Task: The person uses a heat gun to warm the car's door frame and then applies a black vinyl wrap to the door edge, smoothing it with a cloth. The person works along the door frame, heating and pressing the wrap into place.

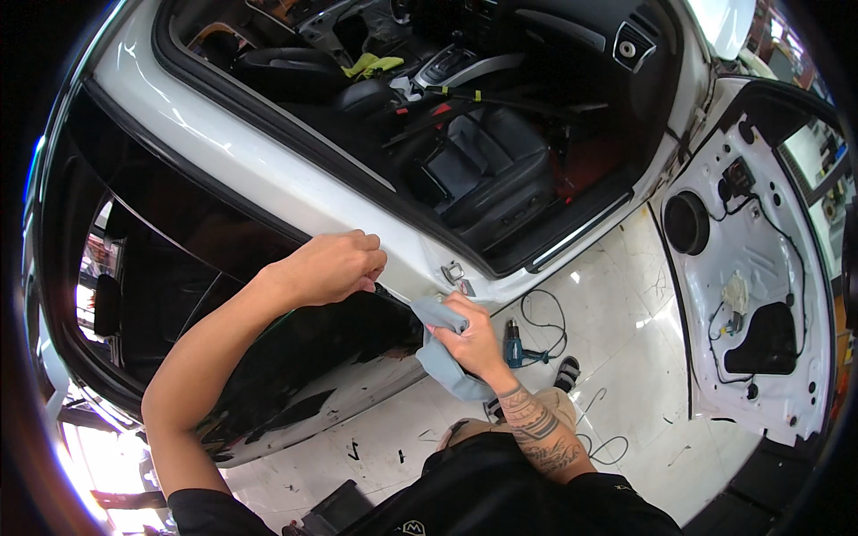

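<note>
Head view, one frame.

Item 1: left hand (335, 266), centre of the frame, fingers curled tight and pinching the edge of a black film (295, 348) where it meets the white car body (268, 170).

Item 2: the black film, glossy and dark, covers the rear door panel from the left of the frame to just left of centre. It reflects light (faint streaks show across it), and its lower edge is ragged against white paint at lower left.

Item 3: right hand (469, 335), centre, just right of the left hand, closed around a grey-blue cloth (442, 357). The cloth is soft and crumpled, pressed against the end of the film, with a fold hanging below the hand. The forearm is tattooed.

Item 4: open front door (760, 295), right of the frame, trim removed, bare white metal with wiring and holes.

Item 5: black front seat (500, 170), upper centre, seen through the door opening.

Item 6: blue heat gun (514, 344) with a cord, on the pale tiled floor (626, 375), right of the right hand.

Item 7: yellow rag (371, 64), upper centre, inside the cabin.
</note>
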